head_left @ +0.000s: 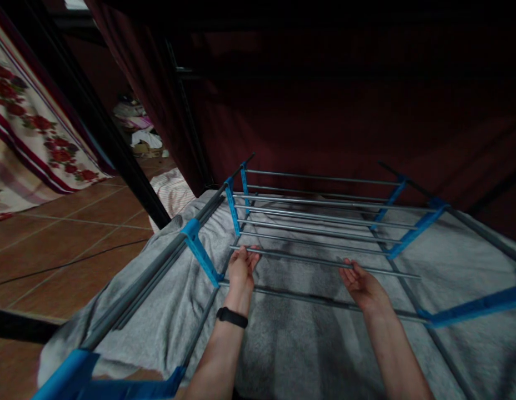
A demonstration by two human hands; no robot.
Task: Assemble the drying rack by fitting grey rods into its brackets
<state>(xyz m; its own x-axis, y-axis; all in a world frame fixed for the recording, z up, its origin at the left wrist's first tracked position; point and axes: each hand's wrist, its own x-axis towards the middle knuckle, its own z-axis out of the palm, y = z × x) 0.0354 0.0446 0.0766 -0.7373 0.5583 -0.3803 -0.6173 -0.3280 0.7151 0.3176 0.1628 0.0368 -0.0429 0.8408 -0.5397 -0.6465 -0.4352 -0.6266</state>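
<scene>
A rod (299,257) spans from the left hand (241,269) to the right hand (361,283), above a blanket (299,344). Beyond both hands stands more of the rack (233,214), before a curtain (324,122). Floor (95,233) lies far left of them.

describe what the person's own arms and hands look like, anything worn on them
The left hand is ungloved, with a plain, slim black wristband around its wrist, perhaps a fitness tracker. The right hand is ungloved too, and nothing shows on its wrist. No sleeve is visible on the left forearm or the right forearm.
</scene>
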